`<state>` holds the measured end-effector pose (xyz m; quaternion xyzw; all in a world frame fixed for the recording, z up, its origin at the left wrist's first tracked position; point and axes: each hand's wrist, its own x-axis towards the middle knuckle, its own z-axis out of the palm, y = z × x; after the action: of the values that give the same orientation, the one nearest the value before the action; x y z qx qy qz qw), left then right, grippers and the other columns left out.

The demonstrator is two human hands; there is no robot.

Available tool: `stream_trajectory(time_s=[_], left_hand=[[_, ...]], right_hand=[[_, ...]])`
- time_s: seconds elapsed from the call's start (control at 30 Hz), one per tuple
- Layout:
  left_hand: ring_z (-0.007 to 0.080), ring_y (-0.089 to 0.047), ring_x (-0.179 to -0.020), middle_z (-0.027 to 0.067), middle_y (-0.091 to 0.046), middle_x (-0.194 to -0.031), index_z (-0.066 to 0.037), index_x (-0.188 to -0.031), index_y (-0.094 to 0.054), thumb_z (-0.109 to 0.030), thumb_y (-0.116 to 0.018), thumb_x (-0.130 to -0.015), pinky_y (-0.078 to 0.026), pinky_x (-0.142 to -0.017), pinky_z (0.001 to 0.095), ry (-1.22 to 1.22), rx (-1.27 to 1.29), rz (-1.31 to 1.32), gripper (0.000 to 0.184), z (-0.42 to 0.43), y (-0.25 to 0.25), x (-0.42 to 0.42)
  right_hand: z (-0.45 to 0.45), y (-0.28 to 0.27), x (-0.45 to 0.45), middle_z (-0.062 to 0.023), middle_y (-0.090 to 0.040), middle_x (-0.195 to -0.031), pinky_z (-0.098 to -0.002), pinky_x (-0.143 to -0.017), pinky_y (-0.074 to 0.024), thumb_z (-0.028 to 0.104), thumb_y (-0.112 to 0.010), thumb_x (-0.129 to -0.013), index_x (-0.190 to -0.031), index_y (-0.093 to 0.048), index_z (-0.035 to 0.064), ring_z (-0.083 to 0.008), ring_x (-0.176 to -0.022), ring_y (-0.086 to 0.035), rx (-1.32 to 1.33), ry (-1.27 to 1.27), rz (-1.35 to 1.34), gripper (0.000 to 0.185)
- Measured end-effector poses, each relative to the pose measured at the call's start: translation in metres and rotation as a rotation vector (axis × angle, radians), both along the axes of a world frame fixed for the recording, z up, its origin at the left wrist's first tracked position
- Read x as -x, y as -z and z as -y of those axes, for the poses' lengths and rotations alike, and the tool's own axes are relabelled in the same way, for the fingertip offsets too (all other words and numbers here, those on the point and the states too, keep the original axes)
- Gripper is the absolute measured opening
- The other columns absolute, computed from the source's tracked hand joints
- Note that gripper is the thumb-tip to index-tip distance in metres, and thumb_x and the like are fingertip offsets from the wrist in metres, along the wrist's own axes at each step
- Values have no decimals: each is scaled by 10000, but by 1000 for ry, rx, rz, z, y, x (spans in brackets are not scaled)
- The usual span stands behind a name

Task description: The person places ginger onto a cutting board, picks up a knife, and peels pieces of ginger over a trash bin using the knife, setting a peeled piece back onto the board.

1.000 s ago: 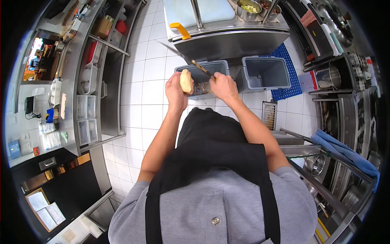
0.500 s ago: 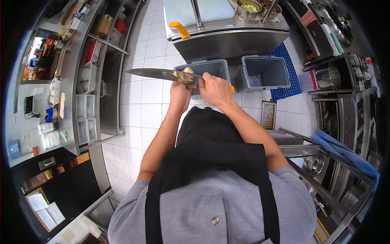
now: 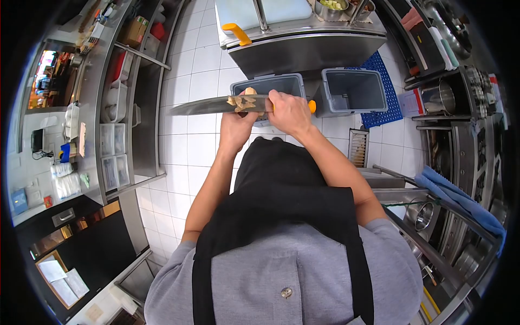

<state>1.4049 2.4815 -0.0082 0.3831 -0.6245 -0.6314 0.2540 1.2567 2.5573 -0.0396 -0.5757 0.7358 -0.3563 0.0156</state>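
Observation:
My right hand (image 3: 291,112) grips a large kitchen knife (image 3: 200,106) by its yellow handle, fingers closed close to the heel of the blade. The broad blade points left, across the front of my left hand (image 3: 235,129). Tan peelings (image 3: 241,103) cling to the blade's face. Just beyond the blade shows the tip of a knobby, pale tan piece of ginger (image 3: 250,91), which my left hand pinches from below. Most of the ginger is hidden by the blade and fingers. Underneath both hands stands a grey bin (image 3: 281,85), partly covered by them.
A second grey bin (image 3: 355,92) stands to the right on a blue mat (image 3: 385,108). Ahead is a steel counter with a white cutting board (image 3: 287,13), another yellow handle (image 3: 236,33) and metal food containers (image 3: 331,12). Steel shelving (image 3: 146,108) runs along the left.
The knife tip has swung toward my body, so the blade now angles the other way. Both hands have shifted slightly, still holding the knife and the ginger.

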Motion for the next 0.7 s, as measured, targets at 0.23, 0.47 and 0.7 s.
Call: stream_trajectory(time_s=[0.23, 0.47, 0.7], left_hand=[[124, -622, -914, 83, -684, -1028, 95, -1275, -575, -77, -683, -885, -505, -831, 282, -1, -46, 133, 439, 0, 6, -4], [121, -610, -879, 85, -682, -978, 104, -1195, -602, -51, -671, -883, -497, -796, 282, -56, -32, 15, 355, -2, -3, -4], [189, -626, -1114, 163, -622, -1196, 136, -1371, -428, -16, -591, -947, -503, -964, 302, 33, -92, -189, 479, -7, -1, -10]], right_hand=[[-2, 2, 1, -167, -674, -693, -499, -576, -532, 182, -605, -887, -779, -571, 48, -379, -625, -669, -26, -5, 26, 175], [1, 9, 3, -169, -677, -698, -496, -578, -534, 174, -607, -883, -780, -576, 54, -380, -611, -664, 17, 7, 12, 161], [0, 16, 14, -214, -708, -809, -529, -684, -552, 250, -586, -902, -834, -636, 30, -422, -723, -688, -234, 72, 131, 235]])
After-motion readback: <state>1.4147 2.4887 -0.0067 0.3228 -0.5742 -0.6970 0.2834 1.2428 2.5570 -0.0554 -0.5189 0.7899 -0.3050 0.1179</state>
